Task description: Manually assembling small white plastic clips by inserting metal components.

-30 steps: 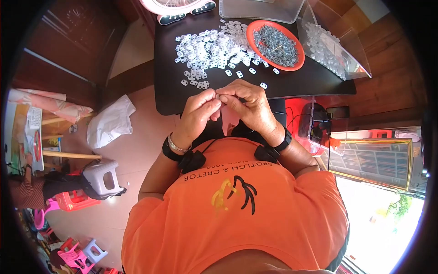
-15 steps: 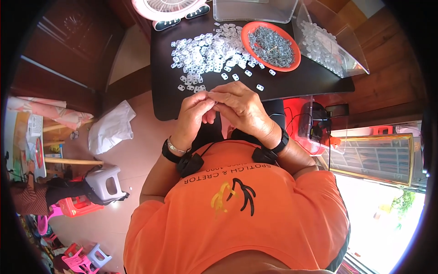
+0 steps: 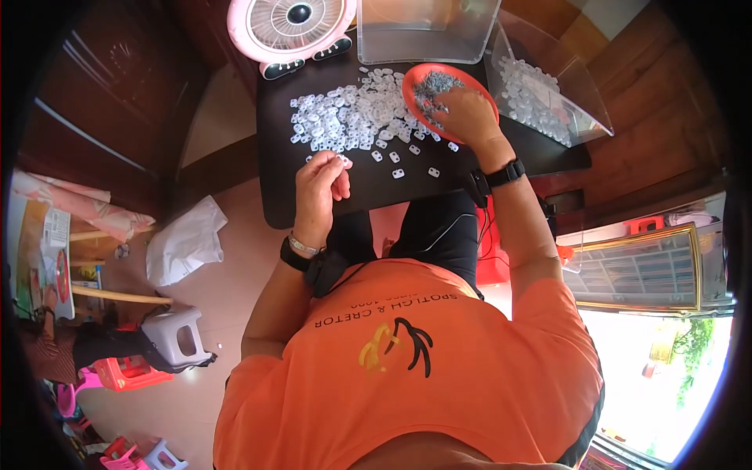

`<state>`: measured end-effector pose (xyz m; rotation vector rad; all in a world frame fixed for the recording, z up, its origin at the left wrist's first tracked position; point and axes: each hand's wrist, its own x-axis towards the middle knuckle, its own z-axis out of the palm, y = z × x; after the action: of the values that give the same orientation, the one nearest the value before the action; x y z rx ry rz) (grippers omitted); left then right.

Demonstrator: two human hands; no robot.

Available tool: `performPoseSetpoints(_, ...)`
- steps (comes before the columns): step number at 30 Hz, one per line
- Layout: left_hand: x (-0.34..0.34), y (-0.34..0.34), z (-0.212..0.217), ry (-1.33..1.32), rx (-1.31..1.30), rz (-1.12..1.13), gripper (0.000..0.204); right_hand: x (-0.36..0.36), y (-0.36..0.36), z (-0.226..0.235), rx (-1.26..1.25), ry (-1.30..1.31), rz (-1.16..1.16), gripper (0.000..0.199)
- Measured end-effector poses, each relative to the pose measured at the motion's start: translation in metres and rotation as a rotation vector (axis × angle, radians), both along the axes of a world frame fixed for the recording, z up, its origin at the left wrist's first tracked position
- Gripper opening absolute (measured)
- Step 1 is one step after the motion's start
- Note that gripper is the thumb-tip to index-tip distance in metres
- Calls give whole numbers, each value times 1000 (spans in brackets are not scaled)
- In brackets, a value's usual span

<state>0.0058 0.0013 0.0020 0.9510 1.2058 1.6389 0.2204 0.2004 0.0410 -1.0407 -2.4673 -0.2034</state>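
Note:
Just off the table's front edge, my left hand (image 3: 317, 188) pinches a small white plastic piece with two holes (image 3: 345, 161) between thumb and forefinger. My right hand (image 3: 470, 117) reaches into a round orange plate (image 3: 492, 95) of small grey metal pieces (image 3: 435, 83). Its fingers are bent down and drawn together among them; their tips are partly hidden, so what they grip cannot be made out. Left of the plate spreads a heap of white two-holed pieces (image 3: 345, 113), with several loose ones (image 3: 398, 174) nearer to me.
The dark table (image 3: 286, 184) carries a pink fan (image 3: 294, 31) at the back left, a clear bin (image 3: 423, 35) behind the plate and another clear bin with white pieces (image 3: 536, 94) on the right. A white bag (image 3: 186, 243) lies on the floor; a person (image 3: 59, 345) is at far left.
My hands were together before me; now they are apart. The right has moved forward and right into the orange plate. My left stays near the table edge with the white piece.

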Motion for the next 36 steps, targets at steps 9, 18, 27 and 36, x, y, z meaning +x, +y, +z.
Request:
performPoseSetpoints(9,-4,-2,-4,-63,37,-6,19,-6,11,1,-140,-160,-82,23)
performPoseSetpoints(18,-4,-3,-6,-32,43,-4,19,-2,-3,9,24,155,34,15)
performPoseSetpoints(27,-2,-7,-4,-14,37,-9,20,-12,-35,19,150,157,138,7)
performPoseSetpoints(36,12,-24,13,-4,65,-120,21,-48,-122,23,-266,133,655,7)
